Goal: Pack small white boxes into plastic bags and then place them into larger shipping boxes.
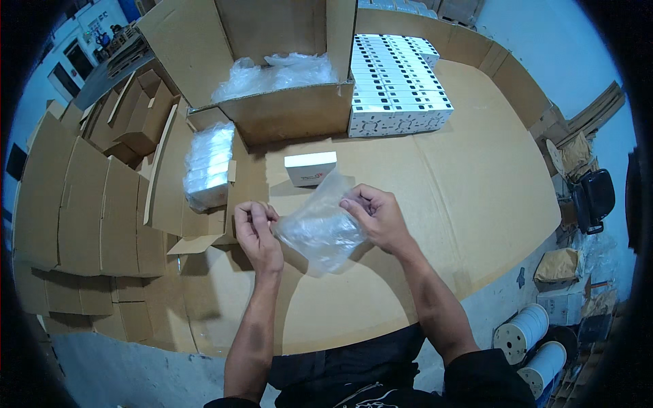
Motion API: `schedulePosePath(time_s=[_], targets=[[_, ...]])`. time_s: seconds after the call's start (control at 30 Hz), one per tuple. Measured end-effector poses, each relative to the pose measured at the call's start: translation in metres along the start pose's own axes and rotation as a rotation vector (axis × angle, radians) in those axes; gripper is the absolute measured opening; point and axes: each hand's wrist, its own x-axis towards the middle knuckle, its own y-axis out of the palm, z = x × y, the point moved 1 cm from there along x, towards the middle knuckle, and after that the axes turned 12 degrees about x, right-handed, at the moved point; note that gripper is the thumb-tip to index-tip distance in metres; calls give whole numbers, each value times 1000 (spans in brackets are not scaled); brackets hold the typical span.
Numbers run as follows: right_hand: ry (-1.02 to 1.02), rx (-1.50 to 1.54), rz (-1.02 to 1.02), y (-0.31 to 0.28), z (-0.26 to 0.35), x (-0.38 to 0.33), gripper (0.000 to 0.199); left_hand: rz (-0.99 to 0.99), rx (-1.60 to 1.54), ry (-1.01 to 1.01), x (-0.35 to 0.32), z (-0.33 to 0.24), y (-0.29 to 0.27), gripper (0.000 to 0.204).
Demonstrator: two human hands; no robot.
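Between my two hands a clear bubble-wrap bag (325, 228) is stretched out above the cardboard-covered table. My left hand (256, 231) pinches its left edge with the fingers closed. At the upper right edge of the bag, my right hand (373, 216) grips it between thumb and fingers. Just behind the bag a small white box (310, 168) stands on the table, its lower right part covered by the plastic. Left of my left hand, an open carton (163, 180) holds a row of several bubble-wrapped packs (208, 165).
A large open carton (292, 112) at the back holds clear plastic bags (275, 73). Right of it, many white boxes (400, 85) stand stacked in rows. Folded brown cartons (81, 204) crowd the left side. Cardboard edging (520, 78) borders the table; cable spools (522, 332) sit on the floor at right.
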Motion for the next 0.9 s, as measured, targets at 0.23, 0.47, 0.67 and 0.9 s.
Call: schedulePosePath(time_s=[0.23,0.47,0.67,0.9], targets=[[50,-186,260,-4,32,5,17,602,254,-265,-6,-13,17,30],[-129,-43,-55,-18,16,12,14,501,271,-376,0,-12,7,17],[-323,-126,-81,-10,29,9,9,423,249,-359,0,-12,8,18],[-396,-273,-42,-13,22,9,8,443,279,-325,-2,-15,13,31]])
